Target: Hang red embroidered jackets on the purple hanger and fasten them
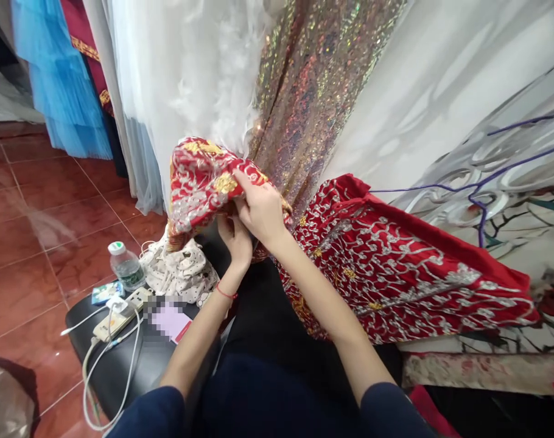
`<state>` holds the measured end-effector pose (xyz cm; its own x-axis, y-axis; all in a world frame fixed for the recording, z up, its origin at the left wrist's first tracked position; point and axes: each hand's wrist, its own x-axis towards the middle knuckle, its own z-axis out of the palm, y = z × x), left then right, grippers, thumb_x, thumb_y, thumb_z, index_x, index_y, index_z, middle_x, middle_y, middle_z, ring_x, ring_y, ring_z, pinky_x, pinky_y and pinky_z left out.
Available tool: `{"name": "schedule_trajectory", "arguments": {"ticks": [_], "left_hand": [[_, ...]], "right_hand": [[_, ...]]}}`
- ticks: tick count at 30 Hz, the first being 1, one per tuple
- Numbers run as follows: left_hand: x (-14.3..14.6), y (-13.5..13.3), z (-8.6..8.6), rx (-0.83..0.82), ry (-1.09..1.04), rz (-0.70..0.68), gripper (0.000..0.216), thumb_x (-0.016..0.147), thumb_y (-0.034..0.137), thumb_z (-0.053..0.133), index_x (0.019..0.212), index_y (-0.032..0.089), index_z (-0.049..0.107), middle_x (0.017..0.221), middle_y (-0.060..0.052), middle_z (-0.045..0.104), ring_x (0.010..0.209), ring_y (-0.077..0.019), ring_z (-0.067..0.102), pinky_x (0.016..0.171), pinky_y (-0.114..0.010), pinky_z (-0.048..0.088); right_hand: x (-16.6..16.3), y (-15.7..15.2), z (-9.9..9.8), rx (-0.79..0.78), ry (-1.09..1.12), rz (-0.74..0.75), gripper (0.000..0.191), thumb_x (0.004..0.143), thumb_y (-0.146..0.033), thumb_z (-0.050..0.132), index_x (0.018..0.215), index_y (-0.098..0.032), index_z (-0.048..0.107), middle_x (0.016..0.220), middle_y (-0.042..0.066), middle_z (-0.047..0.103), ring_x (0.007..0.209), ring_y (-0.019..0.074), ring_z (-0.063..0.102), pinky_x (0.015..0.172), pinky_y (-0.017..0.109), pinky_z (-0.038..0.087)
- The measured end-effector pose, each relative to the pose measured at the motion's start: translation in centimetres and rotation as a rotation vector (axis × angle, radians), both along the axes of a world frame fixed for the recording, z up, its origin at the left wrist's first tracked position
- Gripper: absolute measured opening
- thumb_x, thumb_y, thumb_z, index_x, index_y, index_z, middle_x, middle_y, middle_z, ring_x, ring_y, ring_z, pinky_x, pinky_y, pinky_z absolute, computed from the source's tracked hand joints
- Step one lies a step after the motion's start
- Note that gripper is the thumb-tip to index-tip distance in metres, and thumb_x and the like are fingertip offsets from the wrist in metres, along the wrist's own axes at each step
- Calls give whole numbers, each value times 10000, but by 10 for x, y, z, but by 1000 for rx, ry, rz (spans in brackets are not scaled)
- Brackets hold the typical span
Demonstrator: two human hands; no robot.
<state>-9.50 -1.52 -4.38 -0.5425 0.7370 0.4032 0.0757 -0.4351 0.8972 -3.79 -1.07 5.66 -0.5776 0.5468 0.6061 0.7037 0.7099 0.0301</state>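
Note:
A red garment (386,267) with silver and gold embroidery lies across my lap and runs off to the right. One end of it is bunched up (199,182) in front of me. My right hand (261,210) rests on top of that bunched end, fingers curled and pinching the cloth near a gold motif. My left hand (235,240) sits just beneath it, fingers closed on the underside of the same fabric. A red thread bracelet (226,294) circles my left wrist.
A black stool (117,359) at lower left carries a water bottle (126,266), a power strip (119,315) with white cables, a phone and a white dotted bag (181,274). White tulle, sequined fabric (313,85) and blue dresses (62,79) hang behind. Red tile floor lies left.

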Motion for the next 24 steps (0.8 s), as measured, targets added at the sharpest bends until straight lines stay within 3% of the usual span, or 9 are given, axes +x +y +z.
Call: {"name": "schedule_trajectory", "arguments": {"ticks": [3, 6, 9, 12, 14, 16, 19, 21, 24], "left_hand": [[5, -21, 22, 139, -67, 160, 269, 958, 461, 517, 1043, 214, 581, 1016, -55, 675, 1040, -197, 635, 1002, -331, 503], [12, -36, 39, 209, -76, 129, 197, 877, 404, 632, 954, 222, 638, 934, -26, 701, 894, -172, 659, 906, -294, 536], [22, -45, 46, 171, -75, 29, 160, 853, 367, 635, 946, 248, 688, 947, -21, 724, 872, -178, 671, 846, -289, 556], [34, -49, 45, 62, -68, -91, 158, 842, 377, 636, 929, 281, 726, 902, -12, 738, 813, -192, 677, 777, -302, 575], [40, -49, 45, 6, -71, -152, 175, 837, 392, 639, 942, 307, 750, 915, -9, 754, 811, -210, 693, 771, -325, 591], [44, -50, 45, -29, -89, -184, 204, 816, 413, 655, 967, 334, 768, 946, -5, 770, 849, -236, 715, 798, -359, 609], [44, -53, 41, -87, -98, -226, 279, 771, 452, 692, 1018, 359, 781, 989, -9, 783, 924, -277, 732, 875, -415, 613], [44, -57, 35, -148, -73, -264, 318, 745, 474, 716, 1031, 356, 789, 1025, -24, 786, 979, -306, 729, 934, -449, 594], [48, -65, 21, -217, -52, -294, 353, 703, 507, 753, 1016, 351, 801, 1084, -49, 781, 1064, -342, 706, 1014, -490, 548]], "right_hand": [[32, 24, 35, 41, 101, -64, 525, 1019, -226, 298, 1533, -186, 398, 1014, 89, 710, 875, 229, 632, 818, 355, 443], [74, 60, 61, 82, 163, -153, 446, 1039, -299, 309, 1391, -151, 541, 1086, 141, 680, 907, 249, 647, 800, 375, 470], [111, 90, 68, -8, 147, -410, 409, 1022, -396, 406, 1129, -110, 678, 1053, 198, 685, 922, 293, 666, 799, 415, 496], [135, 108, 57, -239, 110, -584, 335, 967, -407, 532, 910, -129, 710, 934, 188, 725, 941, 318, 689, 813, 416, 515], [145, 113, 45, -456, 161, -474, 266, 953, -344, 536, 895, -144, 701, 932, 163, 744, 960, 296, 702, 833, 392, 532], [149, 116, 32, -728, 266, -187, 247, 933, -303, 548, 1078, -145, 670, 1086, 146, 748, 1035, 259, 703, 884, 365, 550], [144, 121, 12, -996, 386, 256, 638, 839, -381, 691, 1403, -174, 476, 1415, 139, 613, 1259, 225, 619, 1039, 358, 518], [133, 124, 0, -982, 385, 329, 822, 776, -448, 761, 1466, -175, 407, 1450, 143, 583, 1300, 232, 591, 1081, 369, 496], [109, 129, -11, -746, 130, 146, 710, 839, -448, 715, 1435, -153, 469, 1297, 123, 689, 1191, 239, 662, 1012, 353, 529]]}}
